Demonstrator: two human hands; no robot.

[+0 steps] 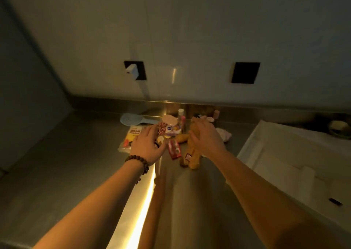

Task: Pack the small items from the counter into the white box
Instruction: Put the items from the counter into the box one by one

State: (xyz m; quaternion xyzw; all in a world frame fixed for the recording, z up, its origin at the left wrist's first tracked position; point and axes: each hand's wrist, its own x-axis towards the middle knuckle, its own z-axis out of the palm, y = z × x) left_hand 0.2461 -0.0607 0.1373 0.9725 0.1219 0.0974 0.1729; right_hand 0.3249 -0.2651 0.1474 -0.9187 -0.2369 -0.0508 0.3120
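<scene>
1. My left hand (147, 146) lies palm-down over the left part of the pile of small items (171, 134) on the steel bench (76, 163). Its fingers (150, 133) are straight and slightly spread, gripping nothing; the tips lie over a yellow packet (133, 134) and a red-speckled pouch (162, 128). A brown bead bracelet (139, 162) circles that wrist.
2. My right hand (206, 136) is over the right part of the pile, fingers (199, 124) extended and close together, angled toward the wall. They lie across the upper part of a tan plush toy (191, 157); in the dim, blurred view I cannot tell whether they press it or hang just above it. Nothing is clasped.
3. Between the hands lie a white-and-purple packet (171, 131) and a red wrapper (174, 150). Behind them stand a round beige pad (169, 120) and a slim tube (180, 114); a light-blue brush (131, 119) lies to the left.
4. The white box (296, 153) is on the bench at my right, well apart from the pile, with none of the pile's items visible in it.
</scene>
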